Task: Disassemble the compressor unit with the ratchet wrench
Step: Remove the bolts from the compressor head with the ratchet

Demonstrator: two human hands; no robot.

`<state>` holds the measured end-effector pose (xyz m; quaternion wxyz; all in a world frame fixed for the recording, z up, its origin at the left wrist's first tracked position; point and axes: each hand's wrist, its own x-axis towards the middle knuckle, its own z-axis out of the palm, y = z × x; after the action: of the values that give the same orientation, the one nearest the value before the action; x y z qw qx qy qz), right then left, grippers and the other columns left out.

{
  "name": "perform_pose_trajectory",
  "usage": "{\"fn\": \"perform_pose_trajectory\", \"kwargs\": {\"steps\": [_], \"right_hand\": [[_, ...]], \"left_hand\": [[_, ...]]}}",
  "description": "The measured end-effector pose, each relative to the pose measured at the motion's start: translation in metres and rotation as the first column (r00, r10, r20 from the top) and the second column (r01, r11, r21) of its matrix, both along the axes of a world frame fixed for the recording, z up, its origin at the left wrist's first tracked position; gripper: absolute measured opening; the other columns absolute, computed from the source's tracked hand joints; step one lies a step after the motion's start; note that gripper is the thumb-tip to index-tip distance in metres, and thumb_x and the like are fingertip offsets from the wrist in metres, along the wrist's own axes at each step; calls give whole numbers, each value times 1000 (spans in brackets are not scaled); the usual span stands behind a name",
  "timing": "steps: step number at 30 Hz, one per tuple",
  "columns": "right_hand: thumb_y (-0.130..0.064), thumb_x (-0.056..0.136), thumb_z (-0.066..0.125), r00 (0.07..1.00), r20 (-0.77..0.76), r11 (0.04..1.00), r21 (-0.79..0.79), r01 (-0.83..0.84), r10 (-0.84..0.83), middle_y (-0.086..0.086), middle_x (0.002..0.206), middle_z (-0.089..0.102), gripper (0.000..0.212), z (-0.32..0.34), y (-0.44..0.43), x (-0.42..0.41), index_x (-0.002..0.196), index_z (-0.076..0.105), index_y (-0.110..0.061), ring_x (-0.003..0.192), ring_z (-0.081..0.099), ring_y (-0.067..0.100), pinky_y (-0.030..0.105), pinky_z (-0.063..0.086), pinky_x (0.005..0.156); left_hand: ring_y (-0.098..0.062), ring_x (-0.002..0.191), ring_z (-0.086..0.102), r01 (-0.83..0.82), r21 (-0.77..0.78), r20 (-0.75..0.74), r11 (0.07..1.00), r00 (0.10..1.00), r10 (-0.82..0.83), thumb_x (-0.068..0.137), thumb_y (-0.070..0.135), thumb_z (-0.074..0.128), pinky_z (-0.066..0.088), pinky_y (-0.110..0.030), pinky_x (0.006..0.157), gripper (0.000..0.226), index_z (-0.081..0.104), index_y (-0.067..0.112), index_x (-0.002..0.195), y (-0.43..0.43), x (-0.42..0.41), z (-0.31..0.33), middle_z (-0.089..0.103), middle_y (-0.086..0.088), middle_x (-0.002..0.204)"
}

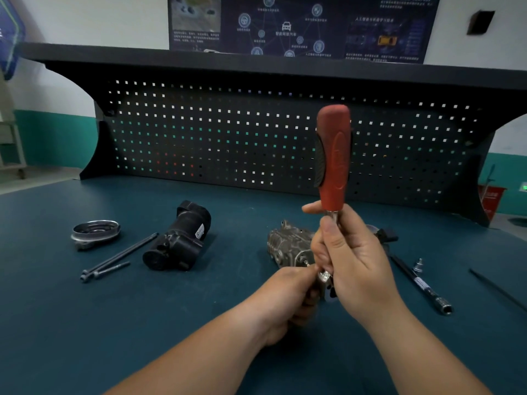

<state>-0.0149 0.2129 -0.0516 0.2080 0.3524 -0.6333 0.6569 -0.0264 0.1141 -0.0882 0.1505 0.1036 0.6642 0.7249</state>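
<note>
The ratchet wrench (334, 155) stands upright in mid-air, red handle up, metal head down. My right hand (350, 258) grips its metal shaft just below the handle. My left hand (291, 297) pinches the silver head end of the wrench at its lower tip. Behind both hands, the grey metal compressor body (288, 245) lies on the blue-green bench top, partly hidden by my fingers. A black cylindrical motor part (178, 240) lies apart on the left.
A round metal cover (95, 232) and two long black bolts (117, 259) lie at the left. An extension bar (422, 286), a small socket bit (418, 265) and a thin black rod (496, 289) lie at the right. A black pegboard (256, 138) backs the bench.
</note>
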Motion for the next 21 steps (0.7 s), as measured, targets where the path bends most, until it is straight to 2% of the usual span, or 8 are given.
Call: {"fn": "perform_pose_trajectory", "kwargs": {"steps": [3, 8, 11, 14, 17, 19, 21], "right_hand": [[-34, 89, 44, 1000, -1, 1000, 3, -14, 14, -8, 55, 32, 26, 0, 0, 0, 106, 58, -20, 48, 30, 2, 13, 31, 47], [-30, 92, 43, 1000, 14, 1000, -14, -16, 16, -8, 54, 30, 23, 0, -1, 1, 104, 58, -17, 47, 29, 2, 16, 28, 46], [-34, 92, 43, 997, 70, 994, -107, 31, -24, -10, 52, 31, 24, 0, -2, 2, 96, 58, -16, 46, 29, 2, 16, 29, 46], [-38, 95, 45, 984, 172, 961, -258, 100, -57, -9, 50, 33, 26, -1, -3, 3, 80, 57, -21, 44, 28, 4, 20, 29, 47], [-33, 98, 40, 938, 346, 840, -517, 165, 29, -9, 46, 31, 33, -2, -1, -1, 69, 48, -19, 39, 26, 5, 18, 30, 43], [-34, 98, 38, 877, 455, 696, -681, 229, 156, -9, 46, 28, 35, -2, 4, -5, 67, 43, -19, 36, 25, 5, 17, 31, 40], [-38, 97, 40, 809, 516, 551, -777, 303, 283, -9, 46, 28, 36, -3, 9, -9, 67, 40, -19, 35, 25, 5, 14, 30, 37]], "left_hand": [[-6, 39, 22, -1, -7, -9, 1000, 1000, 1, 96, 35, 41, 14, -20, 42, 50, 38, 24, 48, 0, 0, 0, 32, 8, 46], [-7, 41, 20, -7, -15, -32, 1000, 999, 6, 96, 29, 39, 13, -21, 43, 42, 35, 22, 55, 1, -1, -1, 29, 6, 50], [-6, 40, 20, -13, -6, -50, 1000, 999, 13, 96, 32, 42, 14, -19, 40, 45, 37, 23, 53, 2, -1, -2, 30, 6, 50], [-5, 37, 20, -2, 12, -57, 1000, 998, 2, 96, 35, 45, 14, -17, 38, 49, 38, 24, 49, 3, -1, -2, 29, 8, 46], [-4, 35, 20, 7, 8, -52, 1000, 999, -7, 94, 35, 49, 16, -16, 36, 48, 44, 24, 47, 3, -1, -1, 30, 9, 45], [-4, 35, 20, 11, 22, -43, 1000, 999, -10, 94, 34, 50, 16, -16, 36, 44, 45, 23, 51, 3, -2, -2, 29, 8, 47], [-4, 36, 20, 11, 41, -41, 999, 999, -10, 95, 34, 49, 16, -16, 37, 42, 43, 23, 54, 4, -1, -2, 29, 6, 49]]}}
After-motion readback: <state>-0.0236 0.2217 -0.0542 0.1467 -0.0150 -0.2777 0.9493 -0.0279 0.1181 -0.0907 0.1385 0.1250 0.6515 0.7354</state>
